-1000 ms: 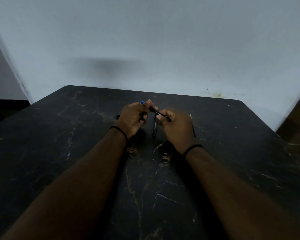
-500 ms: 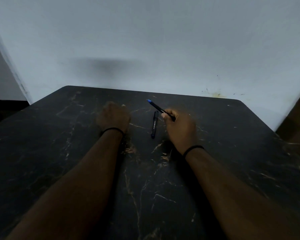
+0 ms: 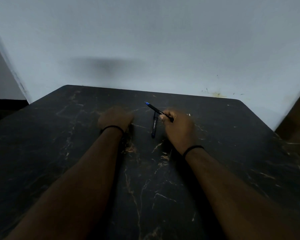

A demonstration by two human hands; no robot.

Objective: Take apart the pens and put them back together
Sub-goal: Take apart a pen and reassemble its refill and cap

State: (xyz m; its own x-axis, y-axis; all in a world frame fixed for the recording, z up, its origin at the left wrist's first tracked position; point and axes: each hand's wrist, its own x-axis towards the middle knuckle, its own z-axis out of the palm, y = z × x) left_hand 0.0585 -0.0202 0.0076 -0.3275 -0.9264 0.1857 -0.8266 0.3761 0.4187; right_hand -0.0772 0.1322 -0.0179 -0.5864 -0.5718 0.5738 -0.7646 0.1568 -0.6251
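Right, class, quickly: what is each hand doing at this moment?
Left hand: blurred, resting on the table; whether it holds anything cannot be told.
Right hand: gripping the blue-tipped pen.

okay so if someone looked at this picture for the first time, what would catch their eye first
Most likely the black pen with a blue tip, held up at a slant in the right hand near the middle of the dark marbled table. Just left of that hand a second pen lies flat on the table. The left hand is blurred, further left, over the tabletop.
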